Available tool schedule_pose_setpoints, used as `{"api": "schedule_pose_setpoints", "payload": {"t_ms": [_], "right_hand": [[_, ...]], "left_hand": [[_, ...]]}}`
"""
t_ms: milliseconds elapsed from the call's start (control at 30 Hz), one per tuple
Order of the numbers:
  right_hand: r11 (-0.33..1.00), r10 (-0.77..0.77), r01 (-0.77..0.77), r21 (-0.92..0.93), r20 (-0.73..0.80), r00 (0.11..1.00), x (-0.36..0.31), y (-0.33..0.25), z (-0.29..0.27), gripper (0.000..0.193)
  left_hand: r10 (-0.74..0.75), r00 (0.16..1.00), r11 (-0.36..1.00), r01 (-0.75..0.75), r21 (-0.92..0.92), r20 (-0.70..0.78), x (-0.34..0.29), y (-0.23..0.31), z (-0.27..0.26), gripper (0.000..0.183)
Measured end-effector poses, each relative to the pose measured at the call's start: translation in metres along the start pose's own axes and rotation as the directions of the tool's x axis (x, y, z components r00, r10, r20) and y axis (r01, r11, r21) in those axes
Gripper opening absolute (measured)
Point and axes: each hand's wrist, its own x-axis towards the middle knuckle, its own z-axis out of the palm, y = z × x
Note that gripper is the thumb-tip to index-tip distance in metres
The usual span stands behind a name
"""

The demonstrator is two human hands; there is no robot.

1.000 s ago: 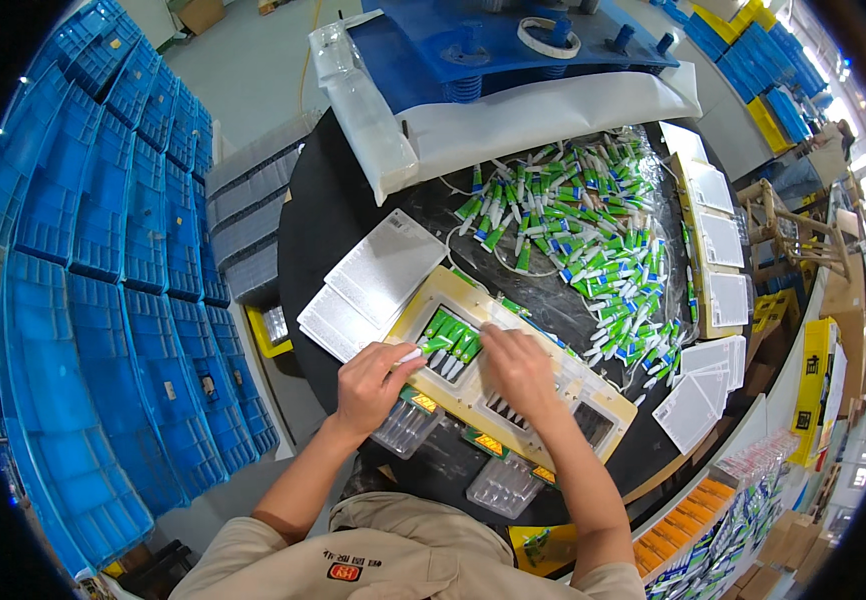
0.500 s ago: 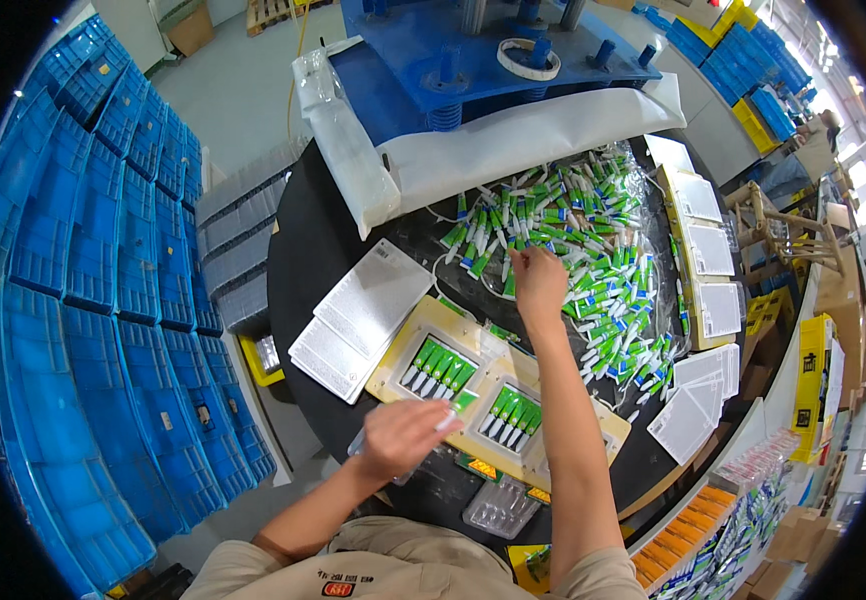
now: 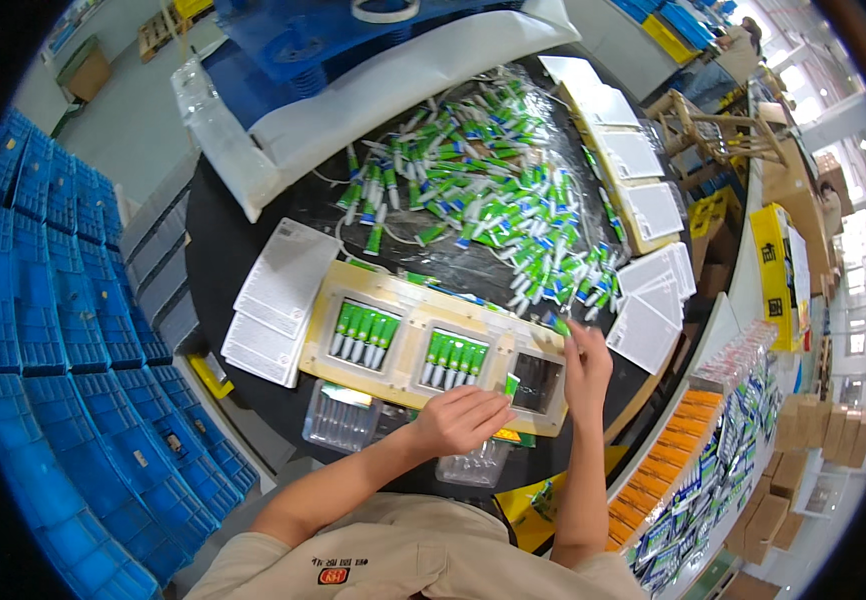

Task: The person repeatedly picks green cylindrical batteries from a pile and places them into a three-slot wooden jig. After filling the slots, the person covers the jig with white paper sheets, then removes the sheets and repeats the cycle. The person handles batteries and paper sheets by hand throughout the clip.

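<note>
A pale yellow tray (image 3: pixel 405 330) with three framed windows lies in front of me on the black round table. Rows of small green tubes with white caps (image 3: pixel 364 332) fill its left window, and similar tubes (image 3: pixel 454 358) fill the middle one; the right window (image 3: pixel 537 383) looks dark inside. My left hand (image 3: pixel 465 418) is closed on a green tube (image 3: pixel 512 386) at the left edge of the right window. Pinched in my right hand (image 3: pixel 587 372), at that window's far right corner, is another green tube (image 3: pixel 559 323), partly hidden by the fingers.
Beyond the tray spreads a heap of green tubes (image 3: pixel 493 180). White printed cards (image 3: pixel 278 290) lie left, more cards (image 3: pixel 653 310) right, beside a second tray (image 3: pixel 608 150). Clear plastic blisters (image 3: pixel 341 418) sit near me. Blue machinery (image 3: pixel 298 60) stands behind; blue crates (image 3: pixel 63 400) are stacked left.
My right hand has come back from the heap to the tray's right end with a tube. My left hand has moved right to the right window. The whole view has shifted.
</note>
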Motion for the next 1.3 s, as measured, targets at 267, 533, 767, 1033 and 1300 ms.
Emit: {"api": "schedule_pose_setpoints", "payload": {"t_ms": [267,533,767,1033,1300], "right_hand": [[0.893,-0.212,0.214,-0.396,0.05,0.976,-0.101,0.021,0.018,0.032],[0.988,0.15,-0.151,0.001,-0.157,0.976,-0.014,0.043,0.012,0.013],[0.883,0.352,-0.402,-0.241,-0.225,0.909,0.129,0.099,0.057,0.052],[0.921,0.116,-0.034,0.389,-0.188,0.975,-0.003,0.053,0.008,0.012],[0.839,-0.367,0.374,-0.395,0.097,0.925,-0.096,0.011,0.016,0.036]], "left_hand": [[0.132,0.965,0.985,-0.153,0.076,0.227,-0.004,0.002,0.052,0.015],[0.028,0.944,0.983,-0.086,0.165,0.328,-0.009,0.0,0.057,0.015],[-0.109,0.903,0.969,0.002,0.249,0.417,-0.009,0.008,0.051,0.05],[-0.379,0.886,0.924,0.349,0.156,0.266,0.036,-0.063,0.077,0.027],[-0.489,0.767,0.855,0.328,0.402,0.415,0.078,-0.113,0.128,0.03]]}}
